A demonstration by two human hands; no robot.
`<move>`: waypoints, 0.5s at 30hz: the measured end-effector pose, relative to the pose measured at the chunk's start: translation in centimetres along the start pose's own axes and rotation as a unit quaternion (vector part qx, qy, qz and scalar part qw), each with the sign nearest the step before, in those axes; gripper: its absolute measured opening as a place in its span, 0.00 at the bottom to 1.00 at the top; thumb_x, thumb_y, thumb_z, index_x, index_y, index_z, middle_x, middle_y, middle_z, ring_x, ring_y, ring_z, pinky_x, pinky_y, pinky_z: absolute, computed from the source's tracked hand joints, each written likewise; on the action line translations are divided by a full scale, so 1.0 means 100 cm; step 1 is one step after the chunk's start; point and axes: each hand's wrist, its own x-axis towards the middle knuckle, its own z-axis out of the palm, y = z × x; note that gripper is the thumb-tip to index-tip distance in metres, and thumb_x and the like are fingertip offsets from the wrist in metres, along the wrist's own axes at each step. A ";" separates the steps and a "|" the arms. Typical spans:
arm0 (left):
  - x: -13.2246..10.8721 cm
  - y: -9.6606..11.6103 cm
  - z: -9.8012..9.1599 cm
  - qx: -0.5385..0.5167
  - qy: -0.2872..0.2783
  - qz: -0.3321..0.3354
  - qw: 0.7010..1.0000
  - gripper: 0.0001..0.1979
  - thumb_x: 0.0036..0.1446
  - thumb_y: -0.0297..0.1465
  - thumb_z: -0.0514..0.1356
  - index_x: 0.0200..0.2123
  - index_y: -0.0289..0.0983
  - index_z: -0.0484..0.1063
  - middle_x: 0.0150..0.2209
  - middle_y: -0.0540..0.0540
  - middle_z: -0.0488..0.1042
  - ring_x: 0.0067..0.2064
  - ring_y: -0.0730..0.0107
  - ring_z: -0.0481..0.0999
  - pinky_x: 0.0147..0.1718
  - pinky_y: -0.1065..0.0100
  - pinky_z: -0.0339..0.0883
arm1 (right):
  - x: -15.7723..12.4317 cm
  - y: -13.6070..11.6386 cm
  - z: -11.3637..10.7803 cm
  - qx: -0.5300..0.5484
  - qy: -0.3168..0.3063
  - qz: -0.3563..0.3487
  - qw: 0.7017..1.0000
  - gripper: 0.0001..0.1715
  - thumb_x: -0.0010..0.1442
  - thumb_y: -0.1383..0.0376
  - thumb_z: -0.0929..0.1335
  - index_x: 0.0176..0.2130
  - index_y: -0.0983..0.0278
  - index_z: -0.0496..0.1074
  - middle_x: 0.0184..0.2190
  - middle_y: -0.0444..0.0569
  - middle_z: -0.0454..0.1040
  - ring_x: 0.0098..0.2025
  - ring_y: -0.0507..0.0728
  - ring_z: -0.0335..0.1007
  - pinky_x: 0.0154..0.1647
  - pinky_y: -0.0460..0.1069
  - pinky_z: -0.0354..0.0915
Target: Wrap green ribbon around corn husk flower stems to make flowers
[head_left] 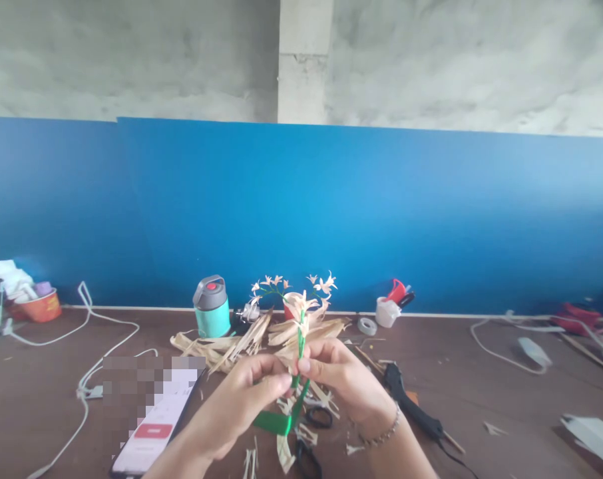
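My left hand [256, 389] is closed, its thumb and forefinger pinching the lower part of a green-wrapped stem [301, 339]. Just above, the fingertips of my right hand [339, 372] are pressed together on the same stem. It carries a pale, husk-like artificial flower [301, 306] at its top, held upright. Smaller pale blossoms [325, 283] on thin green branches spread to both sides near it. A strip of green tape [274, 422] hangs folded below my hands, and its upper end is partly hidden by my fingers.
Dried husks [221, 349] lie behind my hands, with black-handled scissors [309, 459] and scraps below. A black glue gun [414, 409] lies at right. A phone [154, 432] is at left, near a teal flask [212, 316]. White cables [86, 372] cross the table before a blue partition [381, 213].
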 end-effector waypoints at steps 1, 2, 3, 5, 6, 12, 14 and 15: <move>0.000 0.002 0.000 -0.006 0.001 0.003 1.000 0.08 0.48 0.34 0.60 0.30 0.36 0.71 0.28 0.50 0.68 0.29 0.72 0.64 0.29 0.70 0.59 | 0.000 0.000 0.000 0.000 0.003 -0.002 1.000 0.16 0.50 0.56 0.74 0.26 0.69 0.76 0.21 0.43 0.70 0.25 0.49 0.61 0.31 0.46 0.57; -0.001 0.003 0.000 -0.015 0.002 0.007 1.000 0.07 0.46 0.31 0.61 0.31 0.37 0.70 0.30 0.50 0.69 0.30 0.72 0.65 0.29 0.70 0.60 | 0.000 0.000 -0.001 0.000 0.005 -0.004 1.000 0.16 0.50 0.56 0.74 0.26 0.68 0.76 0.21 0.43 0.70 0.24 0.49 0.60 0.30 0.46 0.56; -0.001 0.004 0.000 -0.022 0.003 0.014 1.000 0.07 0.45 0.30 0.61 0.31 0.37 0.70 0.31 0.51 0.70 0.30 0.72 0.65 0.30 0.71 0.60 | -0.001 0.000 -0.001 0.003 0.005 -0.007 1.000 0.16 0.50 0.57 0.74 0.25 0.68 0.76 0.20 0.43 0.70 0.24 0.48 0.60 0.29 0.45 0.56; -0.001 0.004 -0.001 -0.022 0.008 0.034 0.999 0.04 0.47 0.28 0.59 0.30 0.37 0.69 0.29 0.52 0.69 0.30 0.73 0.64 0.29 0.72 0.59 | -0.001 0.000 0.000 0.010 -0.001 -0.010 1.000 0.15 0.50 0.58 0.74 0.25 0.68 0.76 0.21 0.43 0.71 0.24 0.48 0.61 0.29 0.45 0.56; -0.001 0.003 -0.001 -0.018 0.007 0.038 0.999 0.02 0.48 0.29 0.59 0.29 0.37 0.68 0.27 0.53 0.68 0.28 0.74 0.63 0.28 0.72 0.58 | -0.001 0.000 0.000 0.014 -0.004 -0.010 1.000 0.14 0.50 0.58 0.74 0.25 0.68 0.76 0.21 0.43 0.71 0.24 0.48 0.61 0.29 0.45 0.57; -0.001 0.003 -0.002 0.069 0.012 0.062 0.996 0.10 0.55 0.37 0.58 0.29 0.36 0.71 0.24 0.53 0.66 0.26 0.74 0.61 0.27 0.71 0.56 | -0.001 -0.001 0.002 0.015 0.010 -0.006 1.000 0.14 0.50 0.58 0.74 0.25 0.67 0.76 0.22 0.45 0.73 0.25 0.50 0.65 0.30 0.46 0.60; -0.001 0.005 0.000 0.074 0.005 0.071 0.995 0.15 0.57 0.41 0.56 0.27 0.35 0.71 0.24 0.51 0.68 0.27 0.72 0.63 0.29 0.70 0.57 | -0.001 -0.001 0.002 0.020 -0.005 -0.012 1.000 0.13 0.51 0.58 0.73 0.26 0.67 0.76 0.23 0.46 0.74 0.26 0.51 0.68 0.31 0.47 0.62; -0.001 0.006 0.001 0.067 0.002 0.069 0.995 0.17 0.57 0.42 0.55 0.26 0.35 0.71 0.24 0.50 0.69 0.28 0.72 0.64 0.29 0.70 0.57 | -0.002 -0.001 0.002 0.021 -0.017 -0.018 0.999 0.13 0.51 0.58 0.73 0.27 0.67 0.76 0.23 0.46 0.74 0.27 0.52 0.69 0.32 0.48 0.63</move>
